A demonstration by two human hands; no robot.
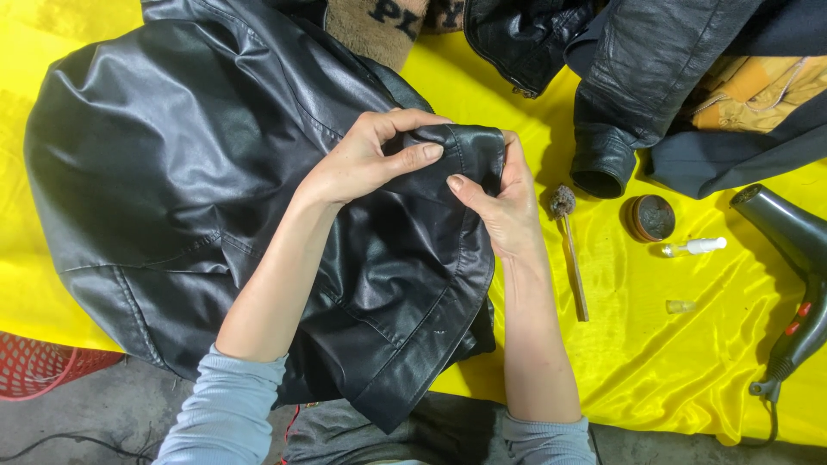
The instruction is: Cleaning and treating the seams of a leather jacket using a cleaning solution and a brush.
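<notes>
Glossy black leather jacket (198, 172) spread on yellow satin cloth (655, 344), folded edge raised at centre. Left hand (366, 159) and right hand (504, 202) pinch that edge, fingers pressed together. Right of hands: wooden dauber brush (573, 258), round polish tin (650, 217), small white bottle (696, 247), dark hairdryer (797, 267). Jacket's long axis runs upper-left to lower-right, hem toward person.

The black leather jacket (198, 172) looks smooth and shiny. The yellow cloth (672, 362) on the table is silky and glossy. The little brush (570, 250) has a wooden stick. The hair dryer (797, 258) is dark, dull plastic.
</notes>
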